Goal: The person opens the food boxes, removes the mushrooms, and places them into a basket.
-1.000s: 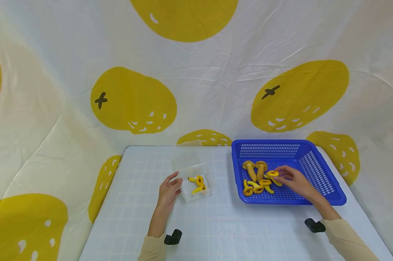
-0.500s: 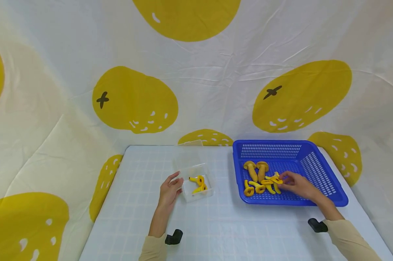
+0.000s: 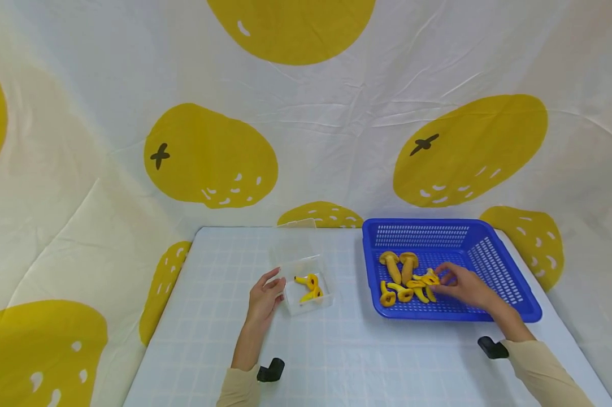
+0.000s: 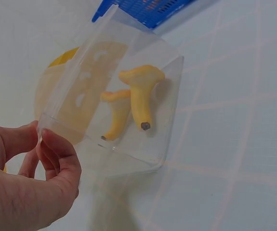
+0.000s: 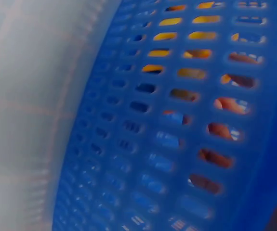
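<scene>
My left hand (image 3: 263,298) pinches the rim of a clear plastic box (image 4: 169,120) between thumb and fingertips, at its left side. Two yellow chanterelle mushrooms (image 4: 142,96) lie inside that box, and its clear lid (image 3: 291,249) stands open behind. Over the blue basket (image 3: 509,277), my right hand (image 3: 465,287) has thumb and index finger spread apart beside a yellow chanterelle (image 3: 430,278), which lies on other chanterelles. In the right wrist view the basket wall (image 5: 128,120) covers most of the hand; bits of fingers and yellow show through its slots.
Two tan, thick-stemmed mushrooms (image 3: 408,267) lie in the basket behind several chanterelles (image 3: 387,296). White cloth with a grid pattern covers the table (image 3: 336,362). A curtain with yellow fruit prints (image 3: 331,141) hangs behind the table.
My right hand has brought the chanterelle down toward the front of the basket, onto the others, and its fingers have since spread from it. The left hand stays at the box.
</scene>
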Demonstrator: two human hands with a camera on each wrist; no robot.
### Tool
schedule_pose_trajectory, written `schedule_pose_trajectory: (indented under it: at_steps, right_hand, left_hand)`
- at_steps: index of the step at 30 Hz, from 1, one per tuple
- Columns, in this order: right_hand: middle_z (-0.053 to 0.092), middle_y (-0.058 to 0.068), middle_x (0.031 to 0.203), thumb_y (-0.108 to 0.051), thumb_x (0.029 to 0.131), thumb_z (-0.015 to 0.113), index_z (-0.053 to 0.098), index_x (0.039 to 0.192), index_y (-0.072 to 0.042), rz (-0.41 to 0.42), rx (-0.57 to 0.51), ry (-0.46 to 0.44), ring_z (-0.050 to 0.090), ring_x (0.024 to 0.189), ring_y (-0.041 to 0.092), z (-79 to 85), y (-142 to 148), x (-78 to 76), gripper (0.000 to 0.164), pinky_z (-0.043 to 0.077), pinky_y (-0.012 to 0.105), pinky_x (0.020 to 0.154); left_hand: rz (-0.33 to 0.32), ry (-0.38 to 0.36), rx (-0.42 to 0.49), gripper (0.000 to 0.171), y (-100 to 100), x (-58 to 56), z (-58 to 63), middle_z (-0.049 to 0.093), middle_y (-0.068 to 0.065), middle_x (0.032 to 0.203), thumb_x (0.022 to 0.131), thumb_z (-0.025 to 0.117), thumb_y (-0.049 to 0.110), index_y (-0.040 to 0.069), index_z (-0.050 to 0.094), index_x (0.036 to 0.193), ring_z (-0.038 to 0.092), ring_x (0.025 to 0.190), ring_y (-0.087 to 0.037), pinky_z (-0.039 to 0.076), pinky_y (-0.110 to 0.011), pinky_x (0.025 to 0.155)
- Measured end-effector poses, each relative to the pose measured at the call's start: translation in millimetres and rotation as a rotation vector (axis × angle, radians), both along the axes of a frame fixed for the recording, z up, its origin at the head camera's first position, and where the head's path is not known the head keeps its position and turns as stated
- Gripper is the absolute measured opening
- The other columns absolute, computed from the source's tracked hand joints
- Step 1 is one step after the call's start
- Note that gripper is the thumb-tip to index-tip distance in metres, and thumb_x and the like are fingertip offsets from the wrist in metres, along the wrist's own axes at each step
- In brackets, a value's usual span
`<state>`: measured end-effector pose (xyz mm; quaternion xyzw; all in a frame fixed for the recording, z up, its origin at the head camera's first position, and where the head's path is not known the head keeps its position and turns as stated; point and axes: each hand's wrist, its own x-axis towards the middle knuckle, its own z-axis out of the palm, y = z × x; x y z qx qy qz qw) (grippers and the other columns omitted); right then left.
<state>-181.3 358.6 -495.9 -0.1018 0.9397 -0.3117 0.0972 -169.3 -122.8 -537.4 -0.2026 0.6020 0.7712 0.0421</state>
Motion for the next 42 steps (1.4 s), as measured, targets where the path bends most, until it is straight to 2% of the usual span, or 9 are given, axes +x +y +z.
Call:
schedule_pose_trajectory:
  at_steps: [4, 9, 18, 26, 32, 38, 42]
  right_hand:
    - [0.067, 0.007, 0.095, -0.025, 0.096, 0.075, 0.065, 0.114, 0.004, -0.011, -0.003, 0.053, 0.063, 0.084, 0.023, 6.8, -10.0, -2.8, 0.036, 0.055, 0.034, 0.071]
    - [0.07, 0.008, 0.099, -0.021, 0.1, 0.07, 0.067, 0.112, -0.001, -0.013, -0.06, 0.093, 0.066, 0.091, 0.026, 14.6, -22.9, -7.4, 0.023, 0.057, 0.029, 0.074]
    - [0.071, 0.014, 0.109, -0.024, 0.103, 0.066, 0.067, 0.118, -0.001, -0.009, -0.135, 0.122, 0.067, 0.1, 0.031, 28.0, -49.7, -15.8, 0.028, 0.059, 0.038, 0.083]
    - [0.071, 0.013, 0.106, -0.014, 0.102, 0.067, 0.068, 0.116, 0.001, 0.048, -0.196, 0.152, 0.066, 0.095, 0.028, 34.3, -74.0, -26.5, 0.021, 0.055, 0.025, 0.083]
    - [0.071, 0.014, 0.107, -0.014, 0.102, 0.066, 0.068, 0.115, -0.002, 0.083, -0.27, 0.144, 0.068, 0.101, 0.035, 36.4, -99.1, -34.5, 0.019, 0.058, 0.033, 0.088]
    - [0.071, 0.012, 0.107, -0.013, 0.101, 0.067, 0.069, 0.114, -0.001, 0.123, -0.294, 0.171, 0.067, 0.098, 0.025, 38.7, -126.3, -41.4, 0.018, 0.056, 0.032, 0.089]
    - [0.072, 0.011, 0.106, -0.013, 0.101, 0.067, 0.07, 0.113, -0.002, 0.147, -0.314, 0.172, 0.067, 0.098, 0.024, 40.2, -143.0, -43.3, 0.017, 0.057, 0.037, 0.09]
  left_hand:
    - [-0.003, 0.003, 0.004, 0.047, -0.7, 0.1, 0.7, 0.06, -0.003, 0.104, 0.099, 0.069, 0.006, 0.003, 0.056, 0.144, 0.058, 0.095, -0.02, 0.05, -0.022, 0.069]
    - [-0.005, -0.007, -0.008, 0.047, -0.1, -0.1, 1.6, 0.06, -0.004, 0.105, 0.099, 0.068, 0.007, 0.004, 0.056, 0.144, 0.058, 0.095, -0.021, 0.05, -0.022, 0.07]
    - [-0.006, 0.02, 0.004, 0.047, 0.8, 1.4, 2.1, 0.06, -0.003, 0.103, 0.099, 0.068, 0.005, 0.002, 0.055, 0.144, 0.059, 0.092, -0.019, 0.05, -0.022, 0.069]
    - [-0.004, 0.008, 0.0, 0.047, 0.6, 0.5, 1.6, 0.061, -0.004, 0.104, 0.099, 0.068, 0.006, 0.002, 0.055, 0.144, 0.058, 0.091, -0.019, 0.05, -0.022, 0.069]
    - [0.003, -0.003, -0.005, 0.047, 1.5, -0.3, 2.6, 0.06, -0.005, 0.104, 0.099, 0.068, 0.005, 0.002, 0.055, 0.145, 0.056, 0.087, -0.017, 0.05, -0.021, 0.068]
    - [0.006, 0.0, -0.009, 0.047, 1.1, -0.5, 2.2, 0.06, -0.004, 0.104, 0.099, 0.068, 0.006, 0.002, 0.055, 0.144, 0.057, 0.089, -0.017, 0.05, -0.021, 0.068]
    - [0.002, 0.002, -0.016, 0.047, 0.7, -0.1, 0.4, 0.06, -0.004, 0.104, 0.099, 0.069, 0.007, 0.003, 0.056, 0.144, 0.058, 0.087, -0.017, 0.05, -0.022, 0.069]
